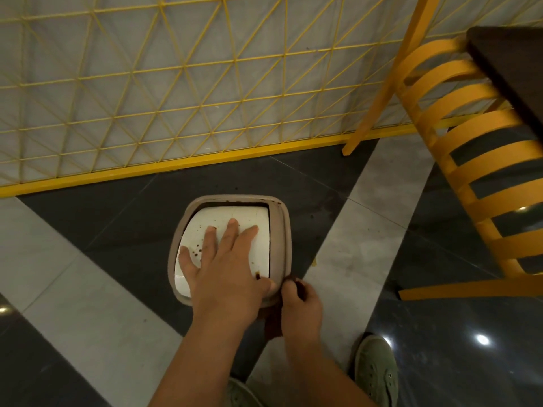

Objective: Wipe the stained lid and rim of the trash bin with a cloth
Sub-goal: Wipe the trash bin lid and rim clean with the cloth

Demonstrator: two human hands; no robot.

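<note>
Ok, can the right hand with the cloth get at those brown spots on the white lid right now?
Probably not yet: the left hand lies flat over the white lid, beside the brown spots. The right hand holds the dark cloth at the rim.

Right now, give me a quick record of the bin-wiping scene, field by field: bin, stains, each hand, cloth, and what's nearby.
bin: trash bin on the floor, seen from above, white lid inside a beige rim
stains: brown spots on the lid near the thumb, a dark smear at the near right corner
left hand: left hand flat on the lid, fingers spread
right hand: right hand grips the cloth at the rim's near right corner
cloth: dark brown cloth, hanging below the hand
nearby: yellow chair, yellow wire fence, green shoe
</note>
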